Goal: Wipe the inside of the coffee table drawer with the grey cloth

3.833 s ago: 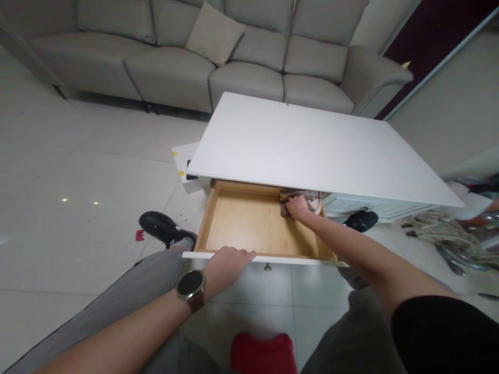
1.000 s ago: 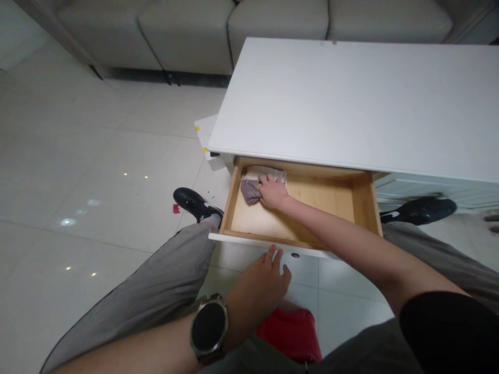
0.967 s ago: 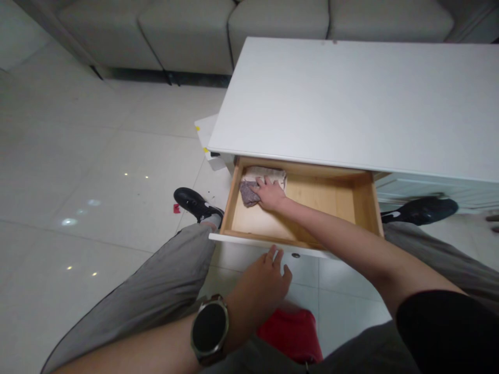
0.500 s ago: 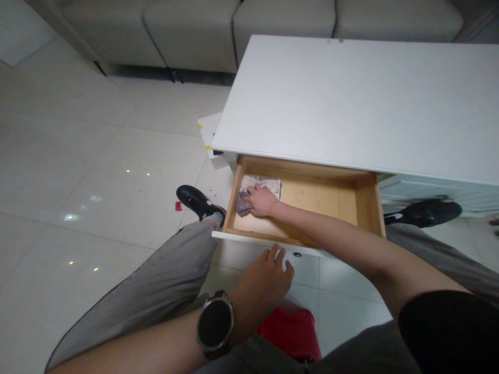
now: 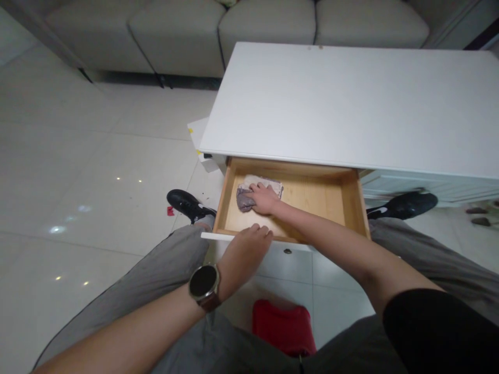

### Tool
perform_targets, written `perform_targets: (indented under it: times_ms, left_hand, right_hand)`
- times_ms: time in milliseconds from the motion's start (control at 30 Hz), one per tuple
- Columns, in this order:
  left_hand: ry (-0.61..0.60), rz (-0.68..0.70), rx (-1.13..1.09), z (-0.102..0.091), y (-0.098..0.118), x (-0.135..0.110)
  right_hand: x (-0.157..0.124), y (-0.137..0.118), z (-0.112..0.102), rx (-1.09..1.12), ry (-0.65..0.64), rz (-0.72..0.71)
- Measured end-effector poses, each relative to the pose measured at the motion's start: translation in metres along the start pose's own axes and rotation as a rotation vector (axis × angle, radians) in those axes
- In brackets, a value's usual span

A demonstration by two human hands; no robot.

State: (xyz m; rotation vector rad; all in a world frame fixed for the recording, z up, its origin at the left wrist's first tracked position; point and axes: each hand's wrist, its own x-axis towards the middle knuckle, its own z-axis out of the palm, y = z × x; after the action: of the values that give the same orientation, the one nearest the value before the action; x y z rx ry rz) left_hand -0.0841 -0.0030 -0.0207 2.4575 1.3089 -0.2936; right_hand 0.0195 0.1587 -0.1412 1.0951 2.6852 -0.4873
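Beneath my right hand [image 5: 265,200], toward the left side of the drawer [image 5: 317,200], I have the cloth [image 5: 244,201] on the wooden floor, its purplish end bunched just left of the thumb and its paler part showing beyond the fingers. That hand lies palm down, fingers a little bent; its underside is hidden, so I cannot tell whether it pinches a fold or only presses. Nearer me than the cloth, my left hand [image 5: 249,248] has its fingers folded over the front panel [image 5: 215,236], gripping it to the left of the knob [image 5: 287,251]. I judge the step in hand to be wiping the drawer's floor, the left hand steadying while the right rubs. Right of the working hand, a broad stretch of bare wood runs to the other side wall; the next move, I would say, calls for even downward pressure and a sweep across it, cloth flat under the palm. Beyond the hand, the white bench [image 5: 343,109] has its edge above the drawer's back, so I want the knuckles low there. If my left hand slackens, the drawer could slide.
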Motion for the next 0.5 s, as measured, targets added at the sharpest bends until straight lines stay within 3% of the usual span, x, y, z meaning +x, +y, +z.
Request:
perform_targets:
  times_ms: [100, 200, 300, 400, 500]
  left_hand:
    - [-0.097, -0.043, -0.004, 0.006, -0.008, 0.003]
    - [-0.119, -0.029, -0.026, 0.008, -0.013, 0.004]
    - [-0.106, -0.017, -0.054, 0.007, -0.013, 0.004]
    - [-0.104, -0.019, -0.062, 0.006, -0.013, 0.004]
    - [-0.119, -0.035, -0.045, 0.006, -0.012, 0.004]
  right_hand:
    - [-0.007, 0.036, -0.007, -0.039, 0.007, 0.058]
    - [-0.032, 0.076, -0.010, -0.044, -0.024, 0.076]
    - [-0.078, 0.121, -0.009, -0.072, -0.049, 0.153]
    - [-0.130, 0.160, -0.006, -0.133, -0.053, 0.337]
    - [-0.172, 0.178, 0.001, -0.140, -0.081, 0.353]
